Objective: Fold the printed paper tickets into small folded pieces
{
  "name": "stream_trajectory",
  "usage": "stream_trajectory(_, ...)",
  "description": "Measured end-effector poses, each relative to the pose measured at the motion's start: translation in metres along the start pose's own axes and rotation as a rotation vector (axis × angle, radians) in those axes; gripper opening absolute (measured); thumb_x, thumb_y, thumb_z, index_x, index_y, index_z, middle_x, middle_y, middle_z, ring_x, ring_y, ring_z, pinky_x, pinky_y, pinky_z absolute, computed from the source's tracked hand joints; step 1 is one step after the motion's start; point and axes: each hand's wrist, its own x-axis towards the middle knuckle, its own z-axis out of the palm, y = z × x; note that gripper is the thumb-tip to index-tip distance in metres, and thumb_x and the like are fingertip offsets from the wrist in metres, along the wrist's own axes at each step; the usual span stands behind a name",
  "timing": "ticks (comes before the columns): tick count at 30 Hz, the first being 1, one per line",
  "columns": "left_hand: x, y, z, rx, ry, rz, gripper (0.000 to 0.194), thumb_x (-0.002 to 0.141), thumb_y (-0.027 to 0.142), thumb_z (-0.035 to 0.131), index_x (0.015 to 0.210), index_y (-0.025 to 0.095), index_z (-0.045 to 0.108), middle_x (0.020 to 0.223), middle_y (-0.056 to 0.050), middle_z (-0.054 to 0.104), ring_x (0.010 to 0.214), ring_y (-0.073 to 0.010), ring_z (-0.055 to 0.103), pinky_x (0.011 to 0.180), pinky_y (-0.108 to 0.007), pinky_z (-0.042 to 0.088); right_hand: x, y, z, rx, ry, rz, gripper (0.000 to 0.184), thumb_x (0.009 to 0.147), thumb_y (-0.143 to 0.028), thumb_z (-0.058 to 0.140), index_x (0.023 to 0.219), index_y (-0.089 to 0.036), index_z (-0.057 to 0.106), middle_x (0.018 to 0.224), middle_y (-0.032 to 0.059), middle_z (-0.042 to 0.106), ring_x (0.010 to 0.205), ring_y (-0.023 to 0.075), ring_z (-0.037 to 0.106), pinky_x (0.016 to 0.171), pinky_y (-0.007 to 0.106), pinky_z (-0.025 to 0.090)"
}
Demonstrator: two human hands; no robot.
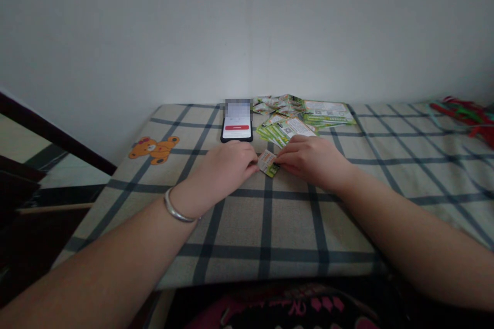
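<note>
Dark clothing with pink lettering (270, 308) shows at the frame's bottom centre. Mid-frame, over the checked tabletop (243, 226), the left hand (252, 162) and right hand (279, 158) each have fingertips pinched on opposite sides of a small folded leaflet (266, 161). Just beyond lie fanned leaflets (289, 131), then folded ones (280, 104). Left of those, a lit phone (237, 131); far right, a red-green bundle (471, 117).

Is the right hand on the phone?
No, the right hand is at the right edge of the small card, while the phone lies farther back and to the left.
</note>
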Motion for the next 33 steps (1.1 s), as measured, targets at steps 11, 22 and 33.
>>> stream_trajectory(11, 0.0012, -0.0059, 0.0079, -0.145, 0.019, -0.048, 0.016, 0.087, 0.032, 0.067, 0.085, 0.016, 0.068, 0.09, -0.005, 0.067, 0.092, -0.0209, 0.061, 0.084, -0.036, 0.049, 0.0018, -0.0009, 0.0022, 0.031, -0.045, 0.067, 0.021, 0.091, -0.023, 0.058, 0.103, -0.023, 0.075, 0.095, 0.005, 0.072, 0.084, 0.0171, 0.062, 0.068, 0.027, 0.04)
stream_trajectory(22, 0.002, -0.0031, 0.0048, 0.01, 0.019, 0.067, 0.019, 0.093, 0.033, 0.059, 0.092, 0.016, 0.068, 0.092, -0.005, 0.068, 0.091, -0.0196, 0.062, 0.079, -0.032, 0.048, -0.0003, 0.0053, 0.0052, 0.117, -0.039, 0.016, 0.023, 0.09, -0.023, 0.057, 0.106, -0.023, 0.073, 0.1, 0.0058, 0.071, 0.089, 0.0174, 0.064, 0.072, 0.027, 0.043)
stream_trajectory(33, 0.0019, 0.0002, 0.004, 0.112, 0.025, 0.06, 0.022, 0.096, 0.029, 0.051, 0.088, 0.015, 0.066, 0.089, -0.005, 0.067, 0.085, -0.0184, 0.061, 0.072, -0.03, 0.047, -0.0013, 0.0027, 0.0084, 0.114, 0.011, 0.053, 0.022, 0.09, -0.027, 0.059, 0.106, -0.026, 0.074, 0.1, 0.0038, 0.072, 0.087, 0.0171, 0.064, 0.069, 0.027, 0.042)
